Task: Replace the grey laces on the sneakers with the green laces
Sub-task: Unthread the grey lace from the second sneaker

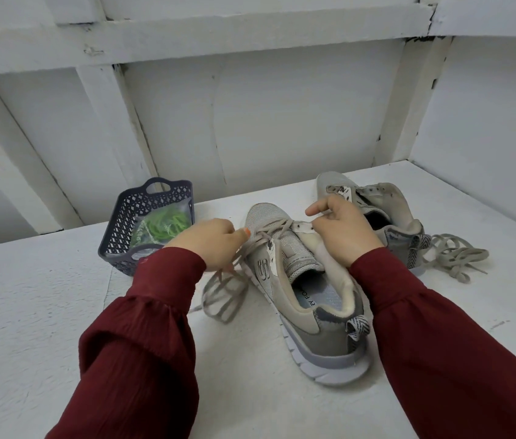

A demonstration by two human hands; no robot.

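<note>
Grey near sneaker (pixel 307 299), left hand (pixel 210 240) pinching its grey lace (pixel 225 296), right hand (pixel 343 231) apparently gripping the eyelet edge (pixel 304 227), green laces (pixel 163 228) in basket (pixel 142 201).

Near sneaker (pixel 323 339): on its left side you read a stylised "S" logo (pixel 263 269); on its insole (pixel 324 296), only the letters "RY FO" are legible.

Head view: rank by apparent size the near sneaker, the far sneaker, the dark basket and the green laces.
1. Near sneaker: largest, but nearest the camera.
2-3. Dark basket and far sneaker: look alike, sneaker partly behind the right hand; unranked.
4. Green laces in the basket: smallest.
</note>
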